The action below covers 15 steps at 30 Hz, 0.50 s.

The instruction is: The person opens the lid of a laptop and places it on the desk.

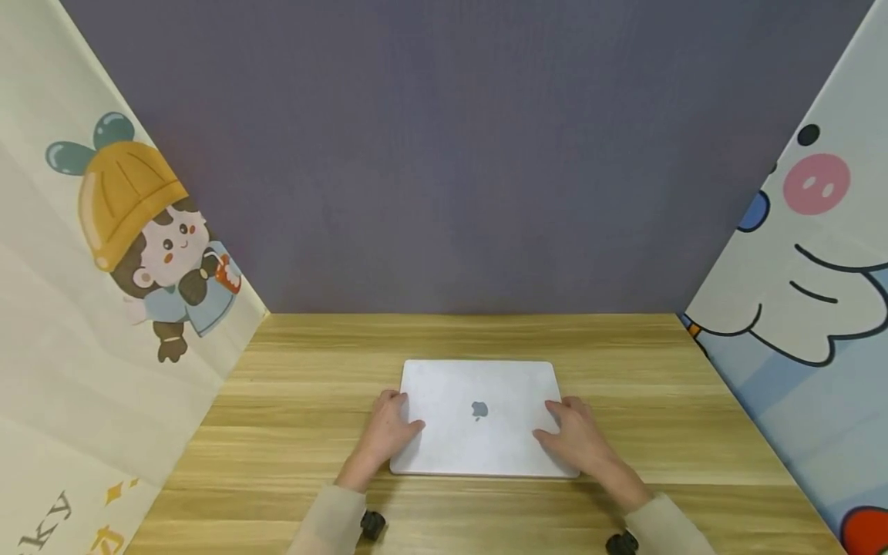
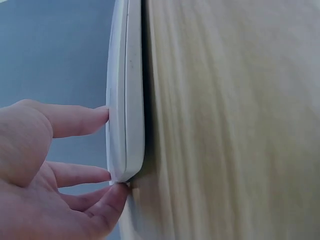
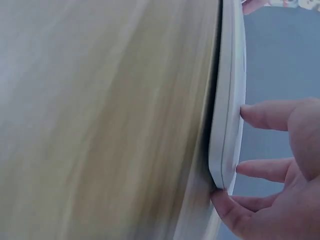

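Silver laptop (image 1: 482, 439), lid down, lay on the wood-grain surface (image 1: 333, 343), about midway between its left and right edges, long sides roughly parallel to the far edge and set in from it; the surface's near edge didn't show in the head view; left hand (image 1: 389, 432) pinched the short side facing the surface's left edge, thumb on the lid, other fingers against the rim, one fingertip low at it; right hand (image 1: 576, 441) mirrored that on the side facing the surface's right edge; wrist views showed a dark line under the long near rim, couldn't tell shadow from a slight lift. Handling, my judgement: rigid slab, no bend expected in the shell; moderate weight for its thinness, likely even enough for a two-sided hold; smooth metal-looking finish, probably a bit slippery under dry fingertips; screen inside presumably fragile, so pressure mid-lid around the dark logo (image 1: 479, 410) looked like a poor idea; best hold seemed to be both short sides, thumbs above and fingers beneath the rim, spaced evenly to stop tipping; rounded corners offered less purchase; pinching just the upper half risked parting the lid from the base.
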Motion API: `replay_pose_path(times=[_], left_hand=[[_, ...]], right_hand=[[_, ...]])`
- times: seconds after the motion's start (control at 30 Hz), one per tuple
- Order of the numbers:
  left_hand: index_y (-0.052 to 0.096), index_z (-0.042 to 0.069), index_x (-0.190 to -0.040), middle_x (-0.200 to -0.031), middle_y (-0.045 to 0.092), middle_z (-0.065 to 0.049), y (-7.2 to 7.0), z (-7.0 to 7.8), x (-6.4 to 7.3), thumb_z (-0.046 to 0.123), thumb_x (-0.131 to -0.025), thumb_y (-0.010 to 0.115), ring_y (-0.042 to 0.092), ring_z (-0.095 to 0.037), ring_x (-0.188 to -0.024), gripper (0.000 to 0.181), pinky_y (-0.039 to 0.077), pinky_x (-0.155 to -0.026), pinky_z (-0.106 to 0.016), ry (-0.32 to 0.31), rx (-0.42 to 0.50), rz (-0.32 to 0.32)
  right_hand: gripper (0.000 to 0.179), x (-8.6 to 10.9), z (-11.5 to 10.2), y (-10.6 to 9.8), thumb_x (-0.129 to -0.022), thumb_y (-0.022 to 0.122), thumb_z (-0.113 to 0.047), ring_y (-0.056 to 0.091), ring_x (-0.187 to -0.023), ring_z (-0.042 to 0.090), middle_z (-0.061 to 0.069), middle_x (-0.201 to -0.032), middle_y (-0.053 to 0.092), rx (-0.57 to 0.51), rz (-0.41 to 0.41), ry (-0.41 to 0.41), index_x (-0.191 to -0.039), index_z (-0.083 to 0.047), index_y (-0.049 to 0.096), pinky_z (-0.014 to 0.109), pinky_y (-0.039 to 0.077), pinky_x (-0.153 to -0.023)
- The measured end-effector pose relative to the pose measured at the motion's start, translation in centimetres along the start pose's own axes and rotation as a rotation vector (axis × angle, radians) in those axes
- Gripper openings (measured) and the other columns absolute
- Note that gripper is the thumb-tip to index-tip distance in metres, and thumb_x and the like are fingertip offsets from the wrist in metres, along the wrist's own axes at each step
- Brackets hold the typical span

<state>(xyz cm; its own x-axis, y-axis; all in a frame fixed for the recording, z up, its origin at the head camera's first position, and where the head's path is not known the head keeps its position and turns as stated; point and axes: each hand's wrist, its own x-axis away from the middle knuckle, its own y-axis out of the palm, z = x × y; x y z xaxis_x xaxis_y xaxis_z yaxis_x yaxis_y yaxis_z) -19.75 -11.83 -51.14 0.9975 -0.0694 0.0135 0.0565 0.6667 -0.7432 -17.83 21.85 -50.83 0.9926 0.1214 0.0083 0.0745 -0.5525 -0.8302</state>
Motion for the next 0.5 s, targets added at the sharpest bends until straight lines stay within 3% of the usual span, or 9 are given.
replay_pose_path(times=[0.23,0.5], left_hand=[[0.058,-0.019,-0.126,-0.121,0.055,-0.033,-0.4,0.4,1.0,0.019,-0.083,0.082,0.055,-0.046,-0.113,0.062,0.048,-0.098,-0.057,0.044,-0.107,-0.004],[0.053,-0.017,-0.135,-0.132,0.052,-0.032,-0.8,-0.4,2.3,0.032,-0.086,0.079,0.047,-0.047,-0.125,0.074,0.043,-0.106,-0.058,0.102,-0.189,-0.065]], right_hand=[[0.065,1.3,0.4,-0.6,-0.083,0.083,-0.031,0.042,-0.130,0.054,0.039,-0.138,0.047,0.073,-0.027,-0.098,-0.130,0.009,0.063,0.066,0.040,-0.106],[0.074,2.6,0.5,-0.7,-0.076,0.086,-0.049,0.045,-0.127,0.042,0.021,-0.136,0.053,0.147,-0.075,-0.238,-0.128,0.001,0.068,0.057,0.046,-0.102]])
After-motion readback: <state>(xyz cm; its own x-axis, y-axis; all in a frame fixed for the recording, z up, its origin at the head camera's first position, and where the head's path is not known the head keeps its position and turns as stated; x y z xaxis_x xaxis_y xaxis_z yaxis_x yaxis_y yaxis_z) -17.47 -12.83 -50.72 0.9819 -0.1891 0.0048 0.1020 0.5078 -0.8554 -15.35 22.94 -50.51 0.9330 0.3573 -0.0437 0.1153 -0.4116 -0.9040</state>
